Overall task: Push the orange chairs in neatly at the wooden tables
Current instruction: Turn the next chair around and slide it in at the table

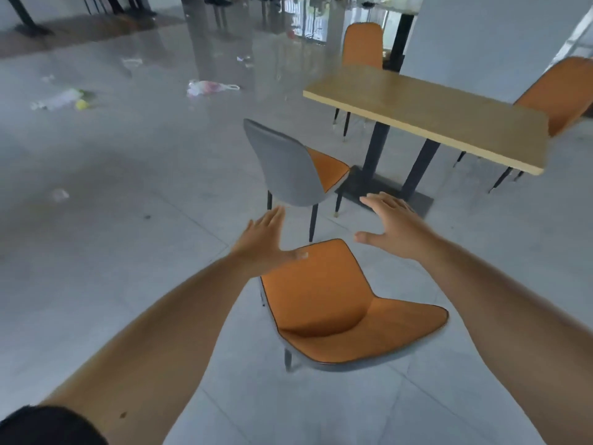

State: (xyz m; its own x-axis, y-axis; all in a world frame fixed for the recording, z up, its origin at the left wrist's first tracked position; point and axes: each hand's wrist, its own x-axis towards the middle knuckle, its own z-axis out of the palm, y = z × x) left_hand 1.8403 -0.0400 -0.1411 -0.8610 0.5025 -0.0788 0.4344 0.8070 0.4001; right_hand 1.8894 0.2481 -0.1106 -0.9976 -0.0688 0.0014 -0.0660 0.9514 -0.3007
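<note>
Both the left hand (268, 240) and right hand (390, 224) are held open, nothing gripped, above the backrest of the orange padded chair (333, 303), short of the rectangular wooden table (430, 114).

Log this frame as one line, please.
phase: reaching | left hand: open, over nearest orange chair backrest | right hand: open, free | wooden table: ahead, chair not pushed in

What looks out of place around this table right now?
Two orange chairs stand pulled away from the wooden table, turned at different angles. Litter, including a plastic bag, lies scattered on the floor. Both hands hover open.
</note>
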